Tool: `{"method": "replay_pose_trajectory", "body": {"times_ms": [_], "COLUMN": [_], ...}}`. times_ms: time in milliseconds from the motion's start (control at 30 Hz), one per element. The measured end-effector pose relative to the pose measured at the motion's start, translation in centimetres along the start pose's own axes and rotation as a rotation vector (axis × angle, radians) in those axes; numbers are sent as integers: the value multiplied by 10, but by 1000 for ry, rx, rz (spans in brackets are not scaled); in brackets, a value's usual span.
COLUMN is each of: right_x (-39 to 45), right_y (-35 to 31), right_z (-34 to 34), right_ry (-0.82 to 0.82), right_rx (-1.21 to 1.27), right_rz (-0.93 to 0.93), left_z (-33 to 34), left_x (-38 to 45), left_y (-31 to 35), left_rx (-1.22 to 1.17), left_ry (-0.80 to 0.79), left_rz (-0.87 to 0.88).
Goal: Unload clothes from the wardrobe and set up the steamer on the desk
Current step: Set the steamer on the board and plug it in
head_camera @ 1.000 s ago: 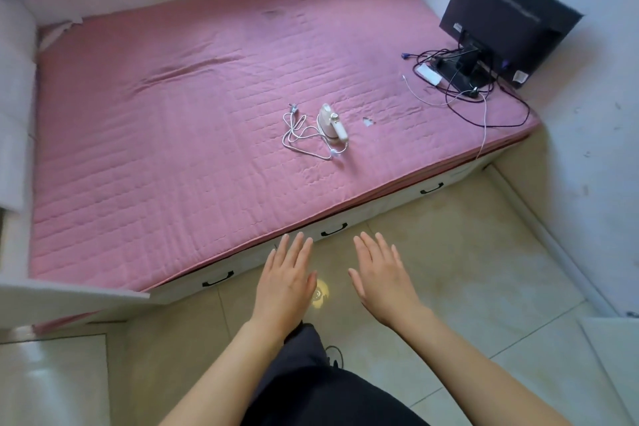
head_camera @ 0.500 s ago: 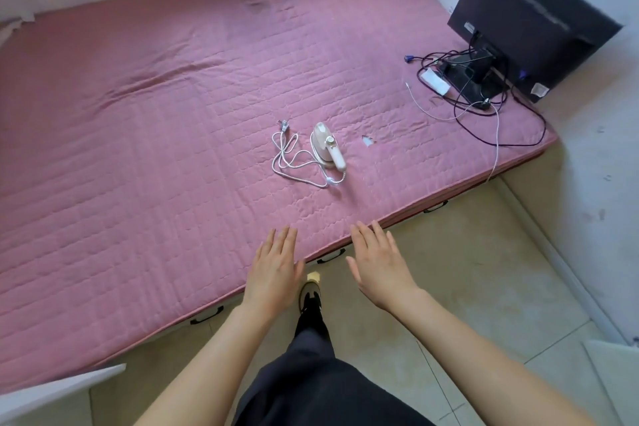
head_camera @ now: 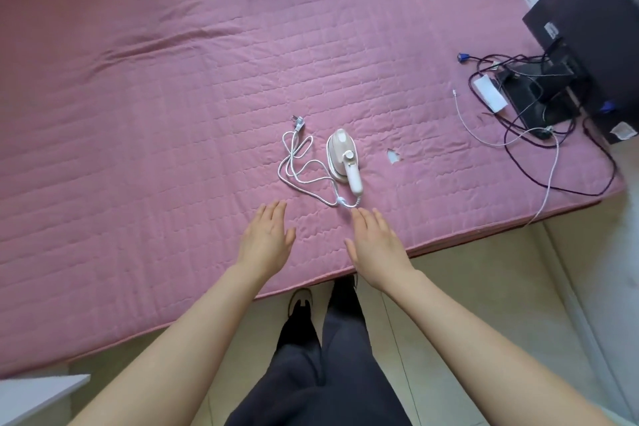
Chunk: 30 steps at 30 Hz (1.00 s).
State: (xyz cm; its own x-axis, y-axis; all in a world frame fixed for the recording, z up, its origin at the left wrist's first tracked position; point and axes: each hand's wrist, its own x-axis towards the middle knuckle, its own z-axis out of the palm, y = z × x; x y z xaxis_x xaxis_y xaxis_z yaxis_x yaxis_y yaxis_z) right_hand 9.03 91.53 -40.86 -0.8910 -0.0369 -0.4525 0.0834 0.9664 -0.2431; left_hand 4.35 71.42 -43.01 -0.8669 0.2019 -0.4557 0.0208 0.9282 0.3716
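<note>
The mattress cover (head_camera: 173,114) is pink quilted cloth, matt, stitched in rows and creased beyond the left grip (head_camera: 266,239); a small tear (head_camera: 393,156) past the right grip (head_camera: 375,245) bares white stuffing; the steamer (head_camera: 344,157) just ahead of the right grip is smooth white plastic with a slight sheen; its cord (head_camera: 297,166) looks rubbery and white; the monitor (head_camera: 594,21) far right is matt black plastic; the floor (head_camera: 484,304) is pale glossy tile; the trousers (head_camera: 332,373) are dark matt cloth.
</note>
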Motion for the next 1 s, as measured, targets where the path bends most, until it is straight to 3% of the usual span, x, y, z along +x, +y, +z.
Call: {"method": "replay_pose_trajectory", "body": {"times_ms": [200,367,533,767,1000], "right_x": [72,135,185,248,290], "right_y": [22,43,51,48,46], "right_z": [0,29,67,133,183], "right_ry": [-88,-134,-161,-153,-89], "right_rx": [25,70,87,172,106], "right_rz": [-83,-116,-117,-48,-12], "left_z": [21,55,88,122,130], "left_x": [54,108,156,235,307], "left_y": [13,3,-21,-59,-81], "left_rx": [-127,-291,-358,-475,-482], "left_ry": [-41,-74,-98,-35,72], "left_rz": [-169,-382,-484,-538,-508]}}
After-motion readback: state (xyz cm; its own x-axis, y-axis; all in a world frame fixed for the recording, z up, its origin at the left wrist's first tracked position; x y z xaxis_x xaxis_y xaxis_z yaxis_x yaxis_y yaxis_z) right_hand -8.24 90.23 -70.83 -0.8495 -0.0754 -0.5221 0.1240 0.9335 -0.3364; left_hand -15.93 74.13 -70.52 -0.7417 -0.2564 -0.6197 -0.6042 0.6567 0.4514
